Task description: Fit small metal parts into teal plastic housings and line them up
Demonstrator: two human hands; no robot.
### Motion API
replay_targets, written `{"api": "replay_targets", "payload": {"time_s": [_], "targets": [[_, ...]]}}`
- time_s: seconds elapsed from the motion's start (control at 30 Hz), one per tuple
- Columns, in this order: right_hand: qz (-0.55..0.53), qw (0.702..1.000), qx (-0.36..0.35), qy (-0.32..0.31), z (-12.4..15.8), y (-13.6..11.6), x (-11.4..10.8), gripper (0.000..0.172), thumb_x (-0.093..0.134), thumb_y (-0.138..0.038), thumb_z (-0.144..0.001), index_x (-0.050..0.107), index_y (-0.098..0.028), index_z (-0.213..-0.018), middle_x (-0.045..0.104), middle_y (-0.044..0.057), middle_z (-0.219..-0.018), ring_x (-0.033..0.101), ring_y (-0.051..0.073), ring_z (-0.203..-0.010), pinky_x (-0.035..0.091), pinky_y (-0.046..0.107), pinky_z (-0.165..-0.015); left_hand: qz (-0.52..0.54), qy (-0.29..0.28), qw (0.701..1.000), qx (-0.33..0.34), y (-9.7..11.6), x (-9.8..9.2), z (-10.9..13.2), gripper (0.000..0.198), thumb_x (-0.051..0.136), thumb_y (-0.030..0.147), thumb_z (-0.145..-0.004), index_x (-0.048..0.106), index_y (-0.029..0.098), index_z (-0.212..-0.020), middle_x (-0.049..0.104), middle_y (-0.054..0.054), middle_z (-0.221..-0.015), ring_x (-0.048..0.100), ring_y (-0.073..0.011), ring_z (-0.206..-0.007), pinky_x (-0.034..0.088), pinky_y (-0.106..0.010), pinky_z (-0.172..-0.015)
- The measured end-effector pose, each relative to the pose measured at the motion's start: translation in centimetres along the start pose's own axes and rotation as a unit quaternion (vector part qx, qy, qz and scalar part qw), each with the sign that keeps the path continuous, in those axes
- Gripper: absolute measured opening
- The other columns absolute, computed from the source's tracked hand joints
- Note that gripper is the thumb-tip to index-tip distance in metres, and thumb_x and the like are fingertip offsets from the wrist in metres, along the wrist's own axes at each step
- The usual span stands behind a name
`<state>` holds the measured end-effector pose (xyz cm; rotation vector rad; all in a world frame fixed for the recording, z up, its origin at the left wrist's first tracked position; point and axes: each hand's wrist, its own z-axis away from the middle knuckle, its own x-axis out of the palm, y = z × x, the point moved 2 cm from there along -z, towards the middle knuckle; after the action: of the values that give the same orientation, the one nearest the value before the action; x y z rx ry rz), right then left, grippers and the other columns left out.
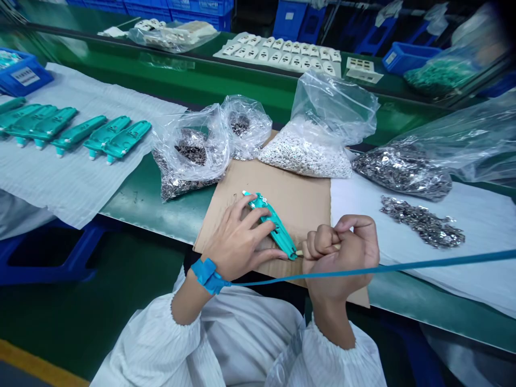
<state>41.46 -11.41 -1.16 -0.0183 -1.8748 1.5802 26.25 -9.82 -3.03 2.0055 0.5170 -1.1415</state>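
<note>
My left hand [236,234] grips a teal plastic casing [279,230], its fingers over the casing's far side and thumb near the close end. Small white and metal bits show at the casing's far end. My right hand [342,252] is closed in a fist around a thin, pale tan stick-like tool [299,252], mostly hidden by the fingers. The tool's tip meets the near end of the casing. Underneath lies a sheet of brown cardboard [296,188]. A blue wrist strap [210,276] circles my left wrist, its cord running right in front of my right hand.
Beyond the cardboard stand open clear bags of small metal parts [191,156] and white parts [308,148]. Loose metal pieces [423,220] lie at right beside another bag [403,166]. Several teal casings [127,140] rest on white sheeting at left. White parts [286,54] line the back ledge.
</note>
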Motion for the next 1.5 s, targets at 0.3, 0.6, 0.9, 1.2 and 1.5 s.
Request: {"api": "replay_targets", "payload": {"time_s": [0.3,0.6,0.9,1.2,1.5], "targets": [[0.007,1.000,-0.020,-0.013,0.44,-0.35,0.20,0.018,0.051,-0.005,-0.072,0.047,-0.022,-0.072,0.031,-0.013,-0.044,0.021,0.004,-0.031,0.025,0.013,-0.035,-0.002,-0.004,1.000,0.021,-0.09,-0.12,0.06,0.045,0.061,0.061,-0.088,0.067,0.019,-0.102,0.066,-0.010,-0.122,0.040,-0.0354,-0.139,0.040,-0.051,-0.109],[0.023,0.998,-0.042,-0.038,0.49,-0.35,-0.17,0.018,0.050,-0.006,-0.078,0.048,-0.023,-0.074,0.029,-0.012,-0.045,0.018,0.005,-0.033,0.023,0.015,-0.037,0.009,0.001,1.000,0.030,-0.18,0.03,0.06,0.046,0.060,0.061,-0.088,0.067,0.017,-0.099,0.065,-0.011,-0.116,0.042,-0.0361,-0.137,0.040,-0.051,-0.113],[0.034,0.997,-0.046,-0.057,0.73,-0.29,-0.29,0.016,0.048,-0.010,-0.083,0.051,-0.024,-0.076,0.022,-0.011,-0.046,0.012,0.006,-0.037,0.021,0.016,-0.039,0.010,0.020,0.999,0.032,-0.30,-0.06,0.16,0.042,0.060,0.060,-0.089,0.068,0.019,-0.096,0.065,-0.010,-0.115,0.044,-0.0350,-0.137,0.042,-0.050,-0.112],[0.048,0.997,-0.038,-0.045,0.86,-0.23,0.03,0.020,0.046,-0.005,-0.080,0.050,-0.023,-0.074,0.023,-0.011,-0.045,0.012,0.006,-0.036,0.022,0.015,-0.037,0.021,0.021,0.999,0.034,-0.30,0.08,0.25,0.046,0.058,0.061,-0.089,0.069,0.017,-0.096,0.065,-0.011,-0.113,0.042,-0.0356,-0.138,0.040,-0.049,-0.114],[0.045,0.995,-0.069,-0.053,0.81,-0.17,-0.19,0.022,0.044,-0.002,-0.081,0.049,-0.022,-0.075,0.025,-0.011,-0.045,0.011,0.006,-0.036,0.022,0.015,-0.037,0.034,0.027,0.998,0.036,-0.41,0.29,0.38,0.041,0.063,0.057,-0.088,0.069,0.017,-0.096,0.065,-0.011,-0.113,0.042,-0.0357,-0.138,0.041,-0.051,-0.114]]}}
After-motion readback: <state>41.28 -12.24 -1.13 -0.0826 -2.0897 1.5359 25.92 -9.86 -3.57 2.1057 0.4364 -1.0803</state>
